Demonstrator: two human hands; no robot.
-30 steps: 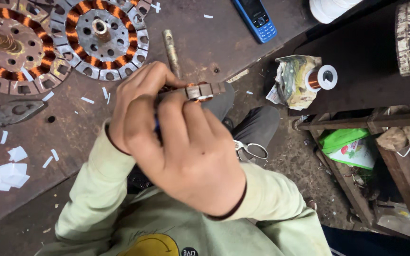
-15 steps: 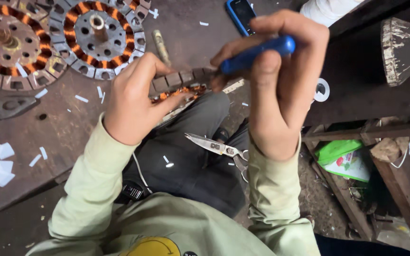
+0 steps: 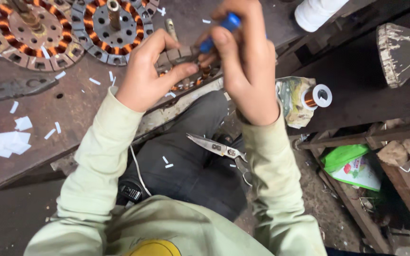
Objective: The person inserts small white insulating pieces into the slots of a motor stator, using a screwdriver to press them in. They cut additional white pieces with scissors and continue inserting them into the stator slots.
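I am pinching a wound stator with my left hand, thumb and fingers closed on its slotted metal edge, holding it at the near edge of the rusty workbench, just above my lap. My right hand is gripping a blue-handled tool, fingers curled tight round the handle, its tip pointing down into the copper-filled slots; the tip itself is hidden behind my fingers.

To my right, a spool of copper wire is lying in a crumpled yellowish-green wrapper on a dark shelf. Lower down, a bright green packet with a white and red patch is sitting among the wooden slats. A white cylindrical container is standing at the top edge of the view.

Two more stators with copper windings are lying flat on the bench beyond my left hand, close together. White paper slips are scattered across the bench's left part, with bare metal between them. A pair of snips is resting on my dark trousers, between my forearms. My hands are crowding the bench edge; the freest room is lying to the left, over the bench.
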